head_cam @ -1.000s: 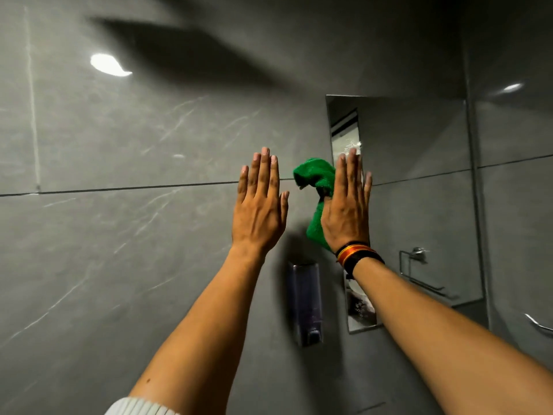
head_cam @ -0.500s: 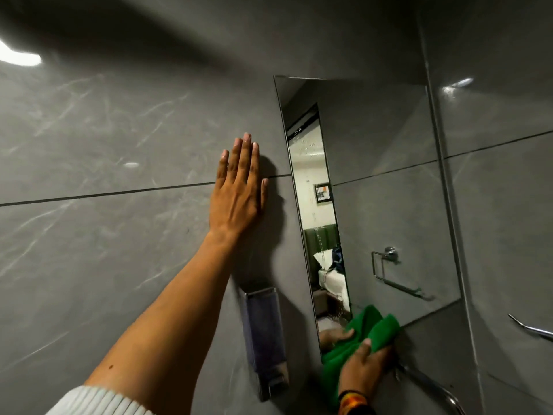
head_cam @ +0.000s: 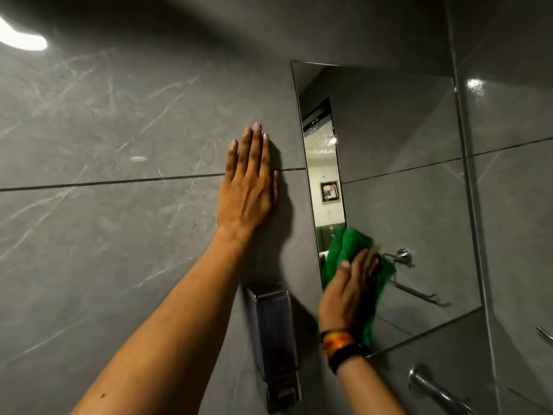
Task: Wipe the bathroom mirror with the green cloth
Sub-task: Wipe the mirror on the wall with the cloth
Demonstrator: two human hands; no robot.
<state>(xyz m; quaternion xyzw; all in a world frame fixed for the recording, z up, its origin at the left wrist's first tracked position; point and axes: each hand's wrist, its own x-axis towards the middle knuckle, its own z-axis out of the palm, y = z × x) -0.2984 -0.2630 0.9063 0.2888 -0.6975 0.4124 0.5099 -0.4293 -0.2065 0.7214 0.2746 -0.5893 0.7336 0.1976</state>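
Note:
The frameless mirror (head_cam: 398, 163) hangs on the grey tiled wall at the right. Water drops speckle its upper left strip. My right hand (head_cam: 348, 290), with bands on the wrist, presses the green cloth (head_cam: 351, 244) flat against the mirror's lower left part. The cloth bunches out above and to the right of my fingers. My left hand (head_cam: 248, 190) lies flat on the wall tile just left of the mirror, fingers together and pointing up, holding nothing.
A clear soap dispenser (head_cam: 273, 339) is fixed to the wall below my left hand, beside the mirror's lower left corner. A chrome tap spout (head_cam: 440, 393) juts out at the bottom right. A metal rail end (head_cam: 545, 335) shows at the right edge.
My right hand swept the cloth from the mirror's left edge at mid height down to its bottom corner, then back up a little. My left hand went flat onto the wall and stayed.

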